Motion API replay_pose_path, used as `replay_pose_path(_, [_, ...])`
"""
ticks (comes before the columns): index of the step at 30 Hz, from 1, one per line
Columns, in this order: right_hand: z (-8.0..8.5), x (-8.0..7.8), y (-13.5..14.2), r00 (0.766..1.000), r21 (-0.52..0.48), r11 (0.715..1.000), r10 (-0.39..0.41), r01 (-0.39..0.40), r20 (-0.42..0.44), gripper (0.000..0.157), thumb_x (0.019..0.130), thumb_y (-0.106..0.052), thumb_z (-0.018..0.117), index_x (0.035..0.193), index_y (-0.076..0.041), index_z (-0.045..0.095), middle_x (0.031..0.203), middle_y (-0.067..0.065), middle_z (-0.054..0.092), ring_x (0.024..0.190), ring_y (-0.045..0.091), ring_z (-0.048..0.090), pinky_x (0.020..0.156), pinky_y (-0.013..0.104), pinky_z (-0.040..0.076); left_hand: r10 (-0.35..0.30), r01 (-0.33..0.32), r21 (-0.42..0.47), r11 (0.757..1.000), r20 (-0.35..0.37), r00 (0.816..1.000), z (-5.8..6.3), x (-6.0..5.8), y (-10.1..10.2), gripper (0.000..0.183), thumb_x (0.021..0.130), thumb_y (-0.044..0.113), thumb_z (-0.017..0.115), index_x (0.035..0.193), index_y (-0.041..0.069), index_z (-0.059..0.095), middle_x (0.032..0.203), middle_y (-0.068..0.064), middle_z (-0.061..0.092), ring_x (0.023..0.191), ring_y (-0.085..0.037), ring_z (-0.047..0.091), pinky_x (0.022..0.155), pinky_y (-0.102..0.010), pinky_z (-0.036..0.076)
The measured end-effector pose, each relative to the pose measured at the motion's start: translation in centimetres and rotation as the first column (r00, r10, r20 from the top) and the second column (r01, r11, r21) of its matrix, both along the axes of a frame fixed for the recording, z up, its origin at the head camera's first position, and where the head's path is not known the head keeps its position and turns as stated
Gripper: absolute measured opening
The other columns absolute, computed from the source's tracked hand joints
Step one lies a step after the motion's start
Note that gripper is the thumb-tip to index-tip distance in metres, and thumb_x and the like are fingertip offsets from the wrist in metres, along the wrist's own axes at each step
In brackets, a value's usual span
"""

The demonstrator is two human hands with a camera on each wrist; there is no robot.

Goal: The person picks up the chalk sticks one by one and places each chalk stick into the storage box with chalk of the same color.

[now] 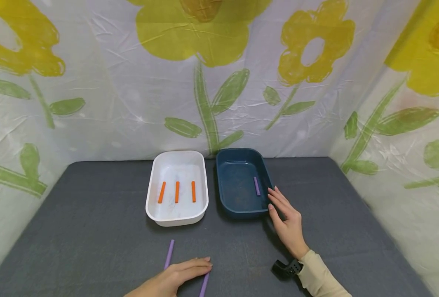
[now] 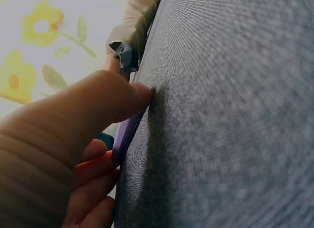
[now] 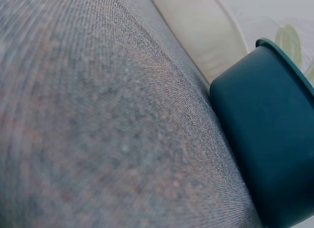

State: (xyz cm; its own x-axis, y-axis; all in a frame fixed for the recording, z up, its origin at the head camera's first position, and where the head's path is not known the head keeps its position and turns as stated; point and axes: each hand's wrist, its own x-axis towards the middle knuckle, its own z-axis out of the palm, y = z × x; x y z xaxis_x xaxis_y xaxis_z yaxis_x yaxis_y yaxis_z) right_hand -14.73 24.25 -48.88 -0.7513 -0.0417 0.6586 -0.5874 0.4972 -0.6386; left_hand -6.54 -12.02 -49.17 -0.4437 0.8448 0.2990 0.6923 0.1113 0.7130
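My left hand (image 1: 180, 273) lies low over the table, its fairly straight fingers touching a purple stick (image 1: 204, 285). In the left wrist view that stick (image 2: 126, 134) runs between the fingertips and the thumb. Beyond the left hand is a second purple stick (image 1: 169, 253), its lower end hidden behind the hand. At the right side of a dark blue tub (image 1: 238, 212), my right hand (image 1: 289, 222) rests its extended fingers against the rim. A short purple stick (image 1: 257, 186) lies inside this tub. The right wrist view shows the tub's outer wall (image 3: 270, 129) but no fingers.
Left of the blue tub stands a white tub (image 1: 178, 218) with orange sticks (image 1: 177, 192) in it. Both tubs stand near the back edge of the grey cloth-covered table (image 1: 93, 231). A flower-printed curtain (image 1: 130, 103) hangs behind. A black band (image 1: 287, 268) is on the right wrist.
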Motion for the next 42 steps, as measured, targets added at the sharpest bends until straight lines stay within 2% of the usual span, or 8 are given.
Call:
replay_pose_path(9, [0.0,0.2,0.2,0.999,0.004,1.000,0.005,-0.005,0.037,0.041,0.093,0.006,0.063,0.133,-0.002,0.063,0.140,0.016,0.056,0.138,0.031,0.043,0.113,0.023,0.032,0.031,-0.032,-0.066,0.997,-0.012,0.999,0.7,0.1,0.9,0.076,0.089,0.045,0.071,0.149,0.008,0.044,0.150,-0.011,0.046,0.138,-0.022,0.044,0.104,-0.036,0.045])
replay_pose_path(16, [-0.1,0.2,0.2,1.000,0.007,1.000,0.014,-0.014,0.027,0.041,0.094,0.003,0.063,0.134,-0.004,0.062,0.140,0.017,0.056,0.139,0.032,0.043,0.113,0.023,0.031,0.013,-0.018,-0.040,0.999,-0.107,0.994,0.7,-0.2,2.2,0.079,0.087,0.049,0.072,0.145,0.002,0.047,0.147,-0.015,0.050,0.135,-0.026,0.048,0.103,-0.037,0.047])
replay_pose_path(20, [0.0,0.1,0.2,1.000,0.002,1.000,0.012,-0.012,0.024,0.041,0.094,0.004,0.063,0.134,-0.004,0.062,0.140,0.017,0.056,0.139,0.032,0.042,0.113,0.024,0.031,0.026,-0.030,-0.048,0.998,-0.080,0.996,0.9,-0.4,3.1,0.079,0.085,0.048,0.075,0.144,0.001,0.049,0.145,-0.017,0.050,0.134,-0.029,0.048,0.104,-0.040,0.046])
replay_pose_path(25, [0.0,0.0,0.2,1.000,-0.004,1.000,0.009,-0.009,0.018,0.042,0.091,0.007,0.064,0.132,-0.002,0.064,0.139,0.018,0.057,0.138,0.032,0.043,0.113,0.024,0.032,0.099,-0.099,-0.013,0.995,-0.035,0.994,1.1,-0.2,4.5,0.073,0.086,0.043,0.077,0.140,0.000,0.053,0.142,-0.018,0.053,0.132,-0.028,0.051,0.103,-0.040,0.046])
replay_pose_path(28, [0.2,0.1,-0.1,1.000,-0.006,1.000,0.005,-0.005,0.011,0.042,0.089,0.011,0.065,0.130,0.001,0.064,0.137,0.022,0.057,0.137,0.036,0.044,0.112,0.024,0.032,0.137,-0.137,0.015,0.990,-0.025,0.990,1.5,-0.2,5.4,0.066,0.087,0.035,0.078,0.139,0.000,0.054,0.141,-0.017,0.054,0.131,-0.027,0.052,0.104,-0.040,0.046])
replay_pose_path(32, [1.3,0.6,-0.7,1.000,-0.006,1.000,-0.003,0.003,0.001,0.040,0.088,0.014,0.063,0.127,0.006,0.064,0.134,0.026,0.058,0.133,0.043,0.045,0.112,0.023,0.033,0.161,-0.159,0.047,0.986,-0.022,0.987,2.1,-0.4,6.4,0.064,0.085,0.025,0.080,0.137,0.000,0.056,0.140,-0.014,0.055,0.130,-0.024,0.053,0.104,-0.038,0.046])
replay_pose_path(37, [2.9,1.5,-1.4,1.000,-0.004,1.000,-0.007,0.007,-0.003,0.038,0.087,0.015,0.063,0.125,0.009,0.064,0.133,0.023,0.059,0.130,0.048,0.046,0.111,0.023,0.034,0.170,-0.168,0.082,0.982,-0.014,0.985,2.8,-0.8,7.1,0.065,0.081,0.022,0.082,0.137,0.000,0.056,0.139,-0.013,0.056,0.127,-0.020,0.054,0.102,-0.036,0.048])
replay_pose_path(42, [3.1,1.5,-1.5,1.000,-0.004,1.000,-0.002,0.002,-0.013,0.039,0.087,0.016,0.063,0.125,0.008,0.064,0.134,0.022,0.059,0.130,0.047,0.047,0.111,0.023,0.034,0.188,-0.187,0.114,0.976,0.002,0.982,3.8,-1.2,7.5,0.067,0.079,0.020,0.084,0.138,0.005,0.055,0.138,-0.010,0.056,0.124,-0.017,0.056,0.100,-0.035,0.049])
